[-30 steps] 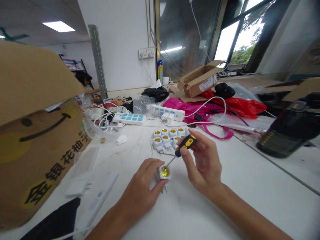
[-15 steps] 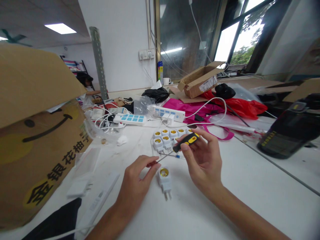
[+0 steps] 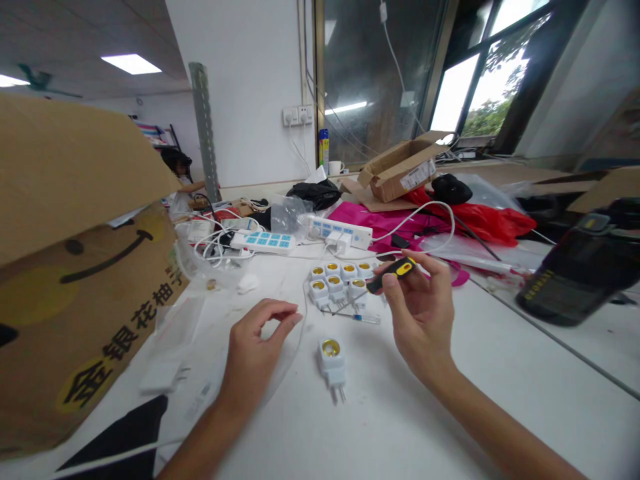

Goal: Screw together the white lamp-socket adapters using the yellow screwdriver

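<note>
My right hand (image 3: 420,313) grips a small screwdriver (image 3: 387,275) with a black and yellow handle, its thin shaft pointing down to the left. My left hand (image 3: 255,347) hovers over the table with thumb and forefinger pinched together; whether anything tiny is between them I cannot make out. Between the hands a white plug-in lamp socket (image 3: 331,360) with a brass centre lies on the white table (image 3: 380,427), prongs toward me, touched by neither hand. A cluster of several like sockets (image 3: 340,280) stands just beyond.
A big cardboard box (image 3: 75,267) with a smile print fills the left. Blue-and-white power strips (image 3: 265,241), cables, a pink bag (image 3: 380,220), an open carton (image 3: 400,175) and red plastic crowd the back. A black device (image 3: 580,267) lies at right. A person sits far left.
My left hand let go of the socket, which now lies on the table, and drew back left with fingers pinched. My right hand lifted the screwdriver out of the socket and moved right.
</note>
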`<move>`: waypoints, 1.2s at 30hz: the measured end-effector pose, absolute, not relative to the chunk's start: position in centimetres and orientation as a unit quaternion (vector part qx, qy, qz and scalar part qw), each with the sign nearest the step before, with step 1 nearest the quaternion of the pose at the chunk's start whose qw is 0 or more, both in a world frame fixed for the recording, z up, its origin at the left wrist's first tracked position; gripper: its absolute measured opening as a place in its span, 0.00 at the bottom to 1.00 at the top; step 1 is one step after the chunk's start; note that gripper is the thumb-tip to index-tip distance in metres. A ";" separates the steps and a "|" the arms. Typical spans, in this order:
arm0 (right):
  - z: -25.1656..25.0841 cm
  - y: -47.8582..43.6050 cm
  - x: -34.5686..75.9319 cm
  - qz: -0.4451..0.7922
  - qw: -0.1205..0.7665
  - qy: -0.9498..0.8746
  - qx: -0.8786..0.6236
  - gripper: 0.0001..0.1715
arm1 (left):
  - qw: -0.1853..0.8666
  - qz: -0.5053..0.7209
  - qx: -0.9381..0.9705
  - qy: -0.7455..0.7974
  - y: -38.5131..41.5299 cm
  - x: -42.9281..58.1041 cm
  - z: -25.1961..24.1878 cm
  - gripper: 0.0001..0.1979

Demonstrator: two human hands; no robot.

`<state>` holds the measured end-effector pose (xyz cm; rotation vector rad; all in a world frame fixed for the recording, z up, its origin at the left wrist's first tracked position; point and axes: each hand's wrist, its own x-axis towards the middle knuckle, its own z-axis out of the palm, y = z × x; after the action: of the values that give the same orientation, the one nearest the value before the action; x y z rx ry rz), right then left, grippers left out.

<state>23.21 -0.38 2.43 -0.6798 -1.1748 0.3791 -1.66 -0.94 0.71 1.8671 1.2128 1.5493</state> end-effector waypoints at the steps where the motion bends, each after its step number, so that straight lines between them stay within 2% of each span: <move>1: 2.3 -0.4 23.2 0.177 0.758 -0.544 -0.313 0.21 | 0.217 0.557 0.673 0.435 -1.0 -1.7 0.6 0.02; 9: 0.3 -0.9 23.0 0.174 0.632 -0.668 -0.352 0.23 | 0.263 0.466 0.723 0.437 -1.6 -0.8 -0.1 0.07; 13: 0.3 -1.5 22.6 0.137 0.599 -0.712 -0.340 0.23 | 0.280 0.408 0.736 0.462 -1.9 -0.5 0.0 0.15; 18: 0.5 -1.9 22.3 0.127 0.595 -0.716 -0.341 0.24 | 0.287 0.414 0.711 0.491 -2.7 -0.5 -0.2 0.27; 20: 0.5 -1.9 22.3 0.122 0.596 -0.717 -0.340 0.24 | 0.292 0.409 0.711 0.491 -3.0 -0.4 -0.2 0.24; 23: 0.4 -1.9 22.4 0.121 0.599 -0.717 -0.336 0.25 | 0.296 0.384 0.748 0.453 -3.3 -0.3 -0.3 0.14; 26: 0.3 -2.1 22.4 0.125 0.599 -0.717 -0.334 0.26 | 0.321 0.354 0.773 0.417 -3.6 0.1 -0.4 0.20; 30: 0.1 -2.2 22.3 0.130 0.616 -0.707 -0.323 0.28 | 0.328 0.359 0.773 0.407 -3.8 0.3 -0.8 0.22; 36: 0.8 -2.3 22.0 0.143 0.692 -0.647 -0.287 0.26 | 0.239 0.430 0.787 0.373 -3.6 -0.1 -0.6 0.17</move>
<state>22.04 -2.25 0.79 -0.6405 -1.4444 0.3189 -0.05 -3.63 -0.59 2.1540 1.0219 1.1769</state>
